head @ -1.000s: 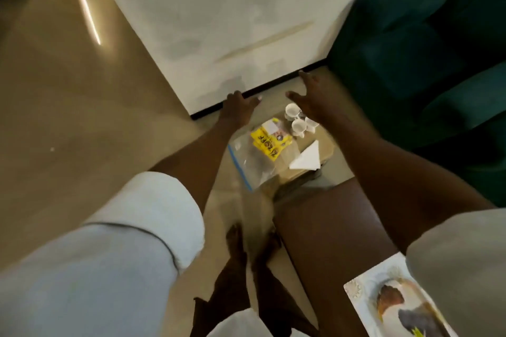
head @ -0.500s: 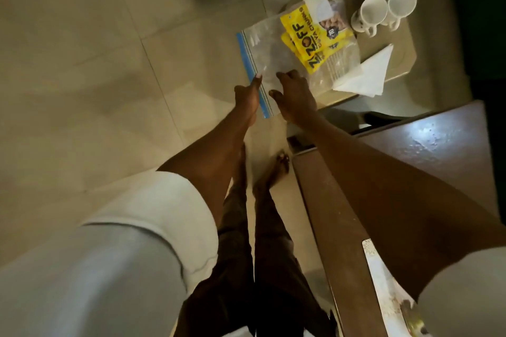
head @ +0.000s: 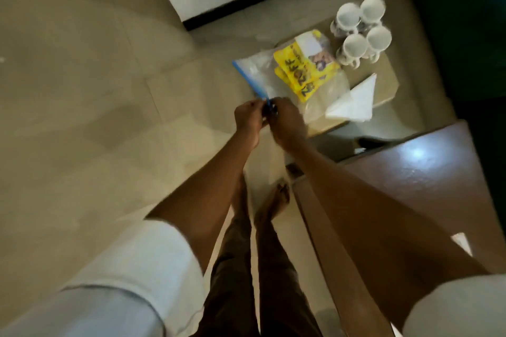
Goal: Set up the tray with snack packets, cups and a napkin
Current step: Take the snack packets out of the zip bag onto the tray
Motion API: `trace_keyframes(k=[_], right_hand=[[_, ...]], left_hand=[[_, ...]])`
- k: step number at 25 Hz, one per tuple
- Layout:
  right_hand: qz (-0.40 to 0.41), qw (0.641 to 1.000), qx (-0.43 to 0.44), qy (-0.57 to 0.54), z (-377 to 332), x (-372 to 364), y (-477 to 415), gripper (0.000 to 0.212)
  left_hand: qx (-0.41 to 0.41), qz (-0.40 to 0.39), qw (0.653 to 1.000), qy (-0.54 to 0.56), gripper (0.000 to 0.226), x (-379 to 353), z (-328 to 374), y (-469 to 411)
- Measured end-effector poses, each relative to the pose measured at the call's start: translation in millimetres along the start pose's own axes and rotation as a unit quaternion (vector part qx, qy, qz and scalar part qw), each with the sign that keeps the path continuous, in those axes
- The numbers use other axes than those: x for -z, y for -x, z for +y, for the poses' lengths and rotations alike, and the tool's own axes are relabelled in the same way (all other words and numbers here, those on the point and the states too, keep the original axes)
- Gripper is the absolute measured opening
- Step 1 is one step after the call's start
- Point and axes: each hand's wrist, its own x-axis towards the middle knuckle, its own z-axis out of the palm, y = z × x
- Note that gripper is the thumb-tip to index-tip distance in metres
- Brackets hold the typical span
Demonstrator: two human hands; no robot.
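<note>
Two hands met at the near corner of a clear zip bag (head: 262, 74). My left hand (head: 248, 119) and right hand (head: 287, 124) each had a grip pinching the bag's blue zip strip (head: 250, 82), fingers pressed together on either side of its end, though blur hid the exact fingertips. The bag lay flat on a pale tray (head: 388, 74) set low near the floor, its zip edge overhanging the tray's left side. Yellow snack packets (head: 301, 71) showed through the plastic. Four white cups (head: 361, 30) stood clustered at the tray's far corner, just beside the bag. A folded white napkin (head: 353, 102) lay at the near right, touching the bag's edge. I judged the bag thin, limp and slippery, best held by the stiffer zip strip; the packets light and crinkly; the cups hard and breakable, best lifted by their handles.
</note>
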Motion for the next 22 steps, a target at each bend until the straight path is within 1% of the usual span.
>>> trace_keyframes(k=[3,5,8,10,12,14,16,18,20,22], right_hand=[[0.032,0.999,0.017,-0.002,-29,49,7,0.018],[0.066,0.997,0.031,0.017,-60,97,13,0.018],[0.128,0.990,0.052,0.027,-110,185,32,0.021],[0.150,0.986,0.054,0.039,-136,235,46,0.023],[0.182,0.981,0.061,0.027,-167,289,69,0.023],[0.215,0.972,0.092,0.018,-201,337,88,0.024],[0.242,0.963,0.116,0.008,-233,378,107,0.025],[0.271,0.952,0.142,-0.027,-260,412,125,0.023],[0.296,0.939,0.167,-0.061,-280,435,144,0.019],[0.318,0.928,0.177,-0.082,-292,453,163,0.018]], left_hand=[[-0.009,-0.026,0.999,0.027,0.014,-13,48,36],[-0.025,-0.050,0.998,0.012,0.010,-26,96,71],[-0.061,-0.087,0.993,-0.054,0.026,-50,188,138],[-0.094,-0.103,0.984,-0.111,0.036,-65,239,178],[-0.113,-0.117,0.975,-0.150,0.042,-76,294,232],[-0.143,-0.138,0.963,-0.181,0.045,-84,343,286],[-0.182,-0.151,0.950,-0.206,0.041,-88,379,336],[-0.214,-0.157,0.934,-0.239,0.040,-90,404,378],[-0.243,-0.140,0.920,-0.273,0.040,-95,422,413],[-0.296,-0.117,0.901,-0.296,0.033,-103,435,445]])
